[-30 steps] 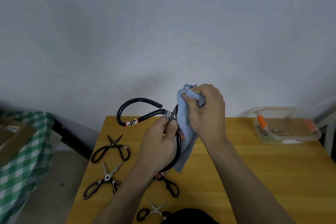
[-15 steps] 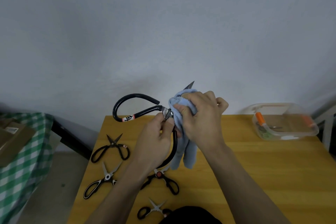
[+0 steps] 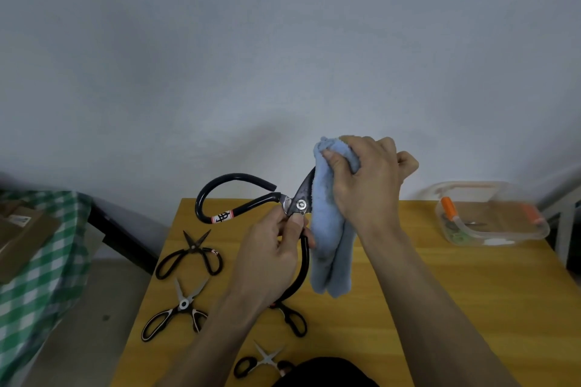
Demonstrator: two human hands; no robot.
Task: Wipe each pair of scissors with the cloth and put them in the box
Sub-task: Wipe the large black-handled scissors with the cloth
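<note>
Wiping is the step in hand — the right hand [image 3: 367, 179] has the blue cloth [image 3: 328, 229] bunched in its curled fingers and pressed round the blades of the big scissors [image 3: 298, 203], so the blade tips are hidden inside the cloth. The left hand [image 3: 270, 254] pinches the big scissors just below the shiny pivot screw, with one long black handle running down behind the hand and the other curling up and round to the left. These scissors are held up in the air above the table [image 3: 440, 308], not lying on it. They look old and dark, with a small red and white label on one handle. Next, I think, comes a rub along the blades and then a carry over to the box [image 3: 490, 214] at the far right — it already has some things in it. Four more pairs still lie on the table near the left side, so most of the job is left.
</note>
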